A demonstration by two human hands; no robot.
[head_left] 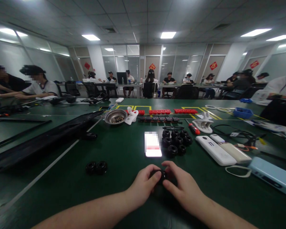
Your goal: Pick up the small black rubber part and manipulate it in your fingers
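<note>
A small glossy black round part (163, 176) is between my two hands, low over the green table. My left hand (145, 181) is closed on it, with the thumb across its near side. My right hand (181, 181) curves around its right side, thumb and forefinger at its edge. The fingers hide much of the part. Just beyond my hands lies a phone (153, 144) with a lit screen. A cluster of similar black round parts (177, 140) stands right of the phone. Two more black round parts (96, 167) sit to the left.
Farther back are a metal bowl (116, 117) with small pieces, red trays (159, 112), a black strip (159, 119) and a red screwdriver (193, 127). A long black panel (47, 140) lies left. Power banks (215, 150), a light-blue box (273, 175) and cables lie right. Several people sit beyond.
</note>
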